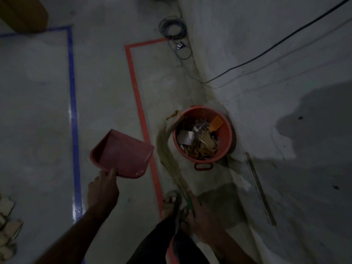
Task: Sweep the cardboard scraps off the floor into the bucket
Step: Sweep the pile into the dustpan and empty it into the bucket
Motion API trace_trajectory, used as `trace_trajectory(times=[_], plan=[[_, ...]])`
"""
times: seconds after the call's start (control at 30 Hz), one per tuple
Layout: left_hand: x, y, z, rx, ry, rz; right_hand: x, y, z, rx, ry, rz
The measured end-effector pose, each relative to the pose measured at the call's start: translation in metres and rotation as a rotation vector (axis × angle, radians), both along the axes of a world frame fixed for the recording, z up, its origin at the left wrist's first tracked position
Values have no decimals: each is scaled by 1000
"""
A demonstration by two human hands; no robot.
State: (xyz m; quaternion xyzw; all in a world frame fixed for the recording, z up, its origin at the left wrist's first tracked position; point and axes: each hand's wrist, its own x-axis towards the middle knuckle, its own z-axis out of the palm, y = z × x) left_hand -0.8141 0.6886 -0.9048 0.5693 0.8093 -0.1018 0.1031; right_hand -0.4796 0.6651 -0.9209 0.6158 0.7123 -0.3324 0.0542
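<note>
A red bucket [229,134] stands on the grey floor right of centre, holding cardboard scraps [202,143] and bits of paper. My left hand [102,189] grips the rear edge of a pink dustpan [123,155], held above the floor left of the bucket; the pan looks empty. My right hand [202,216] is closed on the green handle of a straw broom [167,147], whose bristles curve up along the bucket's left side. A small scrap [172,115] lies by the bucket's upper left rim.
Red tape [141,111] and blue tape [73,111] run along the floor. A coiled cable [172,28] lies at the top, a black cable [266,50] crosses the right. A long flat strip [259,187] lies right of the bucket. My sandalled feet [171,201] stand below. Light pieces [7,225] sit far left.
</note>
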Motion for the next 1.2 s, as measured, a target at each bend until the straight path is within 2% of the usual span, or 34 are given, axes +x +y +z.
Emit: trace_trajectory(times=[0.13,0.23,0.33,0.4,0.5,0.63,0.73,0.87,1.0,1.2], plan=[[-17,3,0,55,-9,14,-17,-3,14,-165,26,0],[-36,14,-9,78,-45,-70,-37,-15,7,-100,41,-43],[-57,34,-22,56,-79,-155,-73,-13,-5,-162,-11,-103],[-75,52,-30,39,-110,-199,-105,-5,-11,-168,-98,-180],[-113,80,-37,16,-118,-280,-162,16,-30,-44,-205,-285],[-173,110,-32,-5,-103,-367,-223,56,-63,-102,-53,-549],[-214,127,-31,-11,-74,-413,-253,84,-75,-218,-19,-568],[-235,137,-34,-55,-79,-475,-264,86,-67,-111,-20,-582],[-227,138,-33,-73,-105,-526,-257,52,-56,96,-43,-715],[-185,145,-29,-37,-179,-583,-221,-2,-40,-139,-49,-908]])
